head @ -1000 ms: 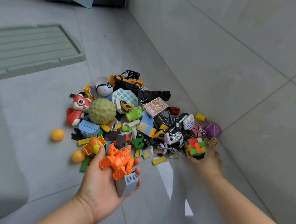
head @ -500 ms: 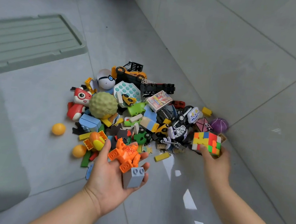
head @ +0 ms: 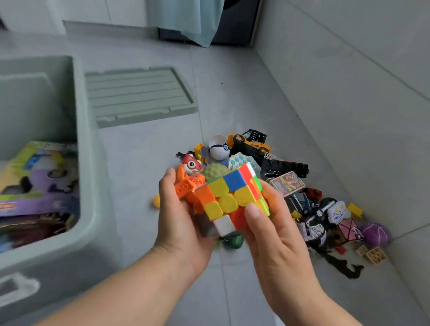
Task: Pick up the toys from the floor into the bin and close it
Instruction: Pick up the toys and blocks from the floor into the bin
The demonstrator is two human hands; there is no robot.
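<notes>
Over the floor, between bin (head: 91,166) and pile (head: 297,197): we note both hands now brought together. Half a second ago the right hand (head: 277,239) held the cube (head: 232,193) off to the right, well apart from the left hand (head: 179,222). Now the cube presses against the orange figure (head: 189,186) that the left hand carries. Left hand still cupped round figure and grey block (head: 206,226), thumb up. Right hand grips the cube, thumb on its near face, fingers behind. Our view has swung left: the bin, only a sliver at the edge before, fills the left side, and the lid (head: 139,95) sits nearer centre.

Edges and room: bin open, its thick rim just left of the left forearm. A strip of bare floor (head: 141,155) runs between rim and pile. Lid lies flat beyond the bin. Pile crowds the wall (head: 359,98) on the right. Purple ball (head: 375,233) sits at the wall's foot; touching or not, we cannot tell.

Materials: bin and lid pale green plastic, lid ribbed with a raised edge. Cube glossy, rounded tiles in yellow, orange, blue, red, white. Figure of studded brick plastic. Floor and wall large grey tiles, matte. Inside the bin, a purple-and-green printed box (head: 31,182), blurred, lies over other things we cannot make out.
</notes>
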